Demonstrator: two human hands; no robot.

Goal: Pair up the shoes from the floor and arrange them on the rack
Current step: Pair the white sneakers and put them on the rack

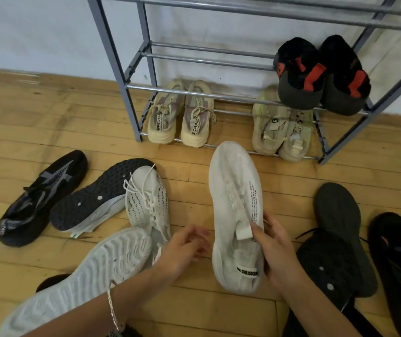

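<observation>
Right hand (277, 254) has the white knit sneaker (233, 190) with black side lettering: its grip pinches the tongue and collar, and the toe points far toward the grey metal shoe rack (131, 103). Left hand (187, 249) hovers just left of it, fingers loosely curled, grip on nothing, slightly blurred. Further left on the wooden floor (48, 117) lie a white laced sneaker (146, 198) and a white shoe turned sole-up (97, 268). On the rack's lowest tier sit a beige pair (180, 115) at left and a pale yellowish pair (282, 132) at right, with a black-and-red pair (321, 74) on the tier above.
</observation>
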